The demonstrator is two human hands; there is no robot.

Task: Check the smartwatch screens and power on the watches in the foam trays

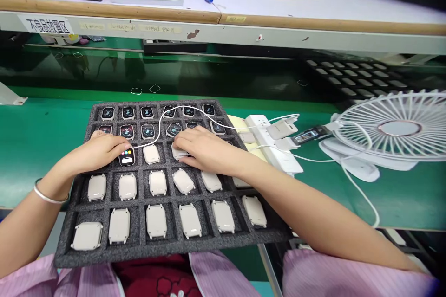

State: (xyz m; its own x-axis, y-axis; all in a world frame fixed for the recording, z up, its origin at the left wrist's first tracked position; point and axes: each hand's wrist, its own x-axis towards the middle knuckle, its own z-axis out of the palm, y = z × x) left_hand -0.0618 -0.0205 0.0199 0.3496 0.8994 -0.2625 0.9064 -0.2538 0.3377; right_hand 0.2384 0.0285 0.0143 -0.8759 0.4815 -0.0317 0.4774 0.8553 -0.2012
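A black foam tray (139, 253) holds rows of smartwatches without straps. My left hand (99, 151) is closed at the upper edge of a smartwatch (127, 158) with a lit screen. A white charging cable (160, 125) ends beside that watch; the fingers partly hide the contact. My right hand (200, 148) has its fingers closed around a pale watch (178, 152) in the same row, mostly covered by the hand. Between my hands a face-down watch (151, 154) sits in its slot. Two far rows show dark screens; the nearer rows show pale backs.
A white power strip (275, 146) with plugged-in chargers stands right of the tray. Beyond it are a white fan (390, 125) and a small USB meter (308, 135). Another watch tray (355, 76) lies at the back right. A shelf edge (223, 30) crosses above the green bench (42, 144).
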